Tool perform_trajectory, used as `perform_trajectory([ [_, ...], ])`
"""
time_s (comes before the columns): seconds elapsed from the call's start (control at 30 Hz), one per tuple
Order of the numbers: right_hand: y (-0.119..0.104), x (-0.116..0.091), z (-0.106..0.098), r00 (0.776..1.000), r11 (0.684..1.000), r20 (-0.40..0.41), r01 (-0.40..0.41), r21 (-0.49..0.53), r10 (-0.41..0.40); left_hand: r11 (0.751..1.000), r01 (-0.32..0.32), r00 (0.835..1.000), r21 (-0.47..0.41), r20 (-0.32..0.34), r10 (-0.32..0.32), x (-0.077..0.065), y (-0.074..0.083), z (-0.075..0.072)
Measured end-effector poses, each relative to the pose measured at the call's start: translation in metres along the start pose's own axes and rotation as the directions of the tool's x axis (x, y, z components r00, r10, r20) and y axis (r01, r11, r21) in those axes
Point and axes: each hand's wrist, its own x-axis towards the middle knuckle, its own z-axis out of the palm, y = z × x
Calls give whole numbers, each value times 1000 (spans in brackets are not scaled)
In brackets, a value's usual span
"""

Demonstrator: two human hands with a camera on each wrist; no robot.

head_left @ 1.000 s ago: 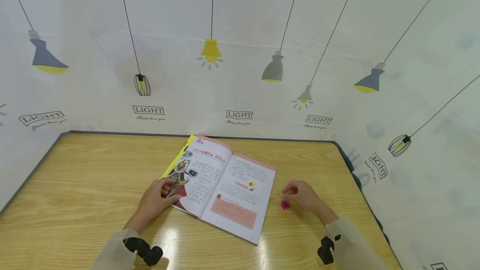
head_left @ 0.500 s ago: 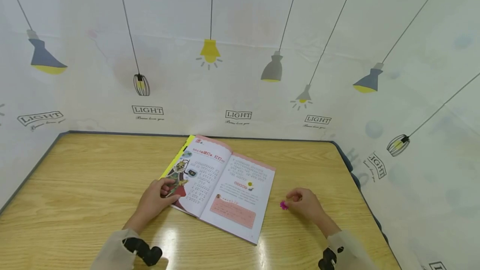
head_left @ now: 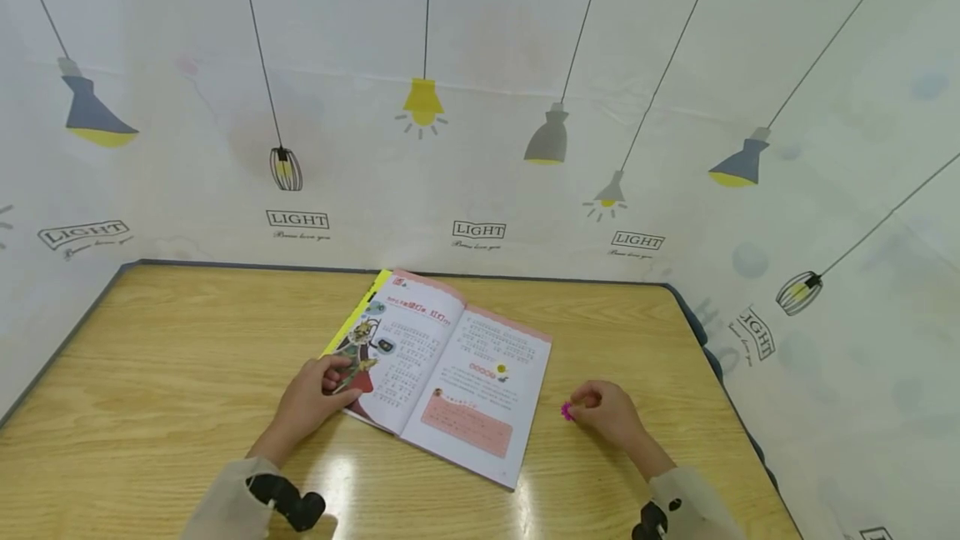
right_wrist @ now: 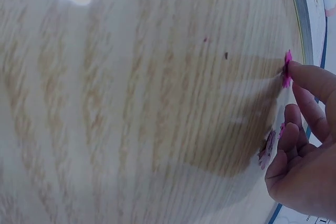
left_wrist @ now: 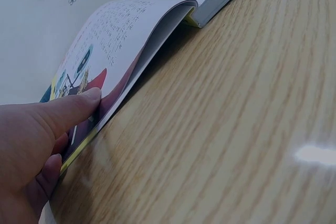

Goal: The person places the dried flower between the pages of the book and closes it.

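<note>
An open book [head_left: 480, 390] with printed pages lies on the wooden table. At its lower left edge my left hand [head_left: 311, 398] grips the page side, the thumb on top of the picture and the other fingers at the edge. The left wrist view shows that side of the book [left_wrist: 113, 40] bowed upward. To the right of the book, my right hand [head_left: 611, 415] pinches a small magenta flower [head_left: 567, 412] at its fingertips. In the right wrist view the flower [right_wrist: 287, 69] stands edge-on at the thumb tip. More pink pieces [right_wrist: 266, 150] show beside the lower curled fingers.
The wooden table [head_left: 187, 340] has a dark rim along its back and sides. Behind it hangs a white backdrop [head_left: 480, 165] printed with lamps. A few tiny dark specks [right_wrist: 226, 55] lie on the tabletop.
My right hand has shifted slightly right and down, from above the magenta flower to its right side, with the flower now at the fingertips. The left hand and book have stayed put.
</note>
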Motion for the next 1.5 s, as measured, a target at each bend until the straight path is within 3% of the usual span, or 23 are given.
perform_trajectory([
  [0.57, 5, 0, 1, 1000, 999, 13, 12, -42, -11, 1000, -1, 1000, -8, 9, 2, 0, 0, -1],
  [1.0, 5, 1, -1, 998, 999, 54, -17, 37, 14, 1000, 10, 1000, 0, 14, -10, -2, 4, -2],
  [1.27, 1, -2, -4, 997, 999, 74, 18, 33, -20, 1000, 5, 1000, 3, 6, -5, -1, 3, -1],
  [1.5, -4, -3, -4, 997, 999, 74, -2, 43, -1, 1000, -1, 1000, 3, 0, 1, -1, 1, -1],
])
